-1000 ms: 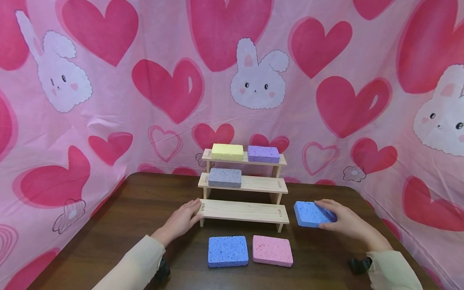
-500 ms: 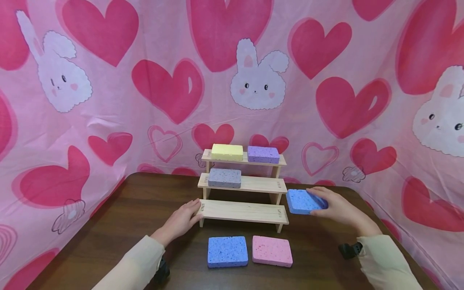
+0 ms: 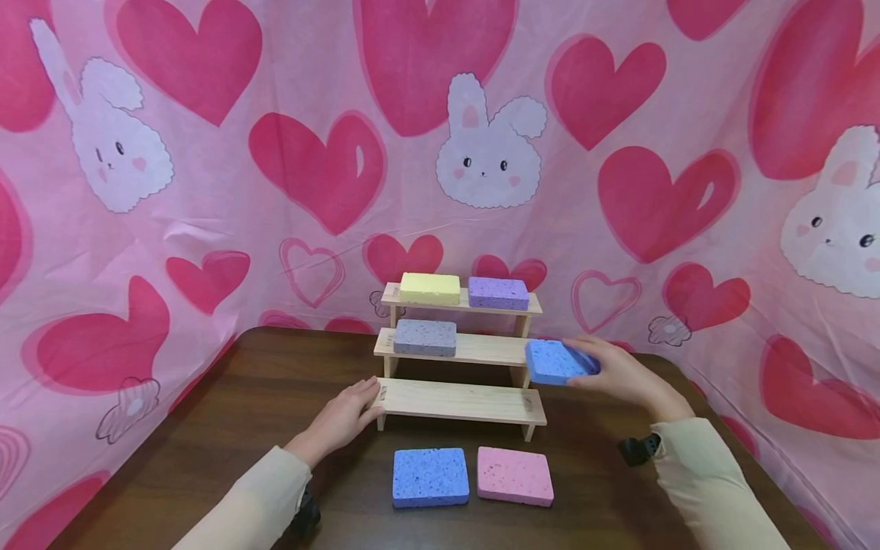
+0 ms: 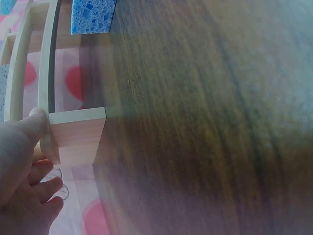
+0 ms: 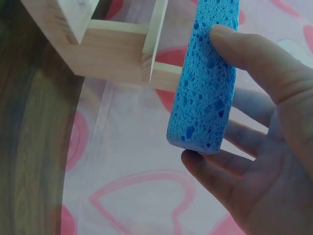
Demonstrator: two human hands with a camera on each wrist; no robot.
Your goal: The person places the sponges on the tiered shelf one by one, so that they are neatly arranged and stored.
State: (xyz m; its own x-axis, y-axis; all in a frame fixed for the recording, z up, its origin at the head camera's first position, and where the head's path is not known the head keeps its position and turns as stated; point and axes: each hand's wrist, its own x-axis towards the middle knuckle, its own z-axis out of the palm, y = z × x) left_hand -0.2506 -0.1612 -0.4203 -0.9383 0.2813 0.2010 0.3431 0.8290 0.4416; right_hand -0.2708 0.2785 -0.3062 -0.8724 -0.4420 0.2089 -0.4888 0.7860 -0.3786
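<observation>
My right hand (image 3: 622, 374) grips a blue sponge (image 3: 555, 362), thumb on one side and fingers on the other, as the right wrist view shows. This sponge (image 5: 205, 83) is held at the right end of the middle step of a three-step wooden shelf (image 3: 461, 399). My left hand (image 3: 341, 418) holds the left end of the lowest step; in the left wrist view its thumb lies on the board and a finger goes behind it. A grey sponge (image 3: 425, 338) lies on the middle step's left half. On the top step are a yellow sponge (image 3: 429, 289) and a purple sponge (image 3: 498, 293).
In front of the shelf, a second blue sponge (image 3: 430, 477) and a pink sponge (image 3: 515, 476) lie side by side on the dark wooden table (image 3: 206, 451). Behind the table hangs a pink cloth (image 3: 302, 61) with hearts and rabbits.
My right hand has carried the blue sponge up and to the left, from beside the lowest step to the right end of the middle step. The left hand has stayed in place.
</observation>
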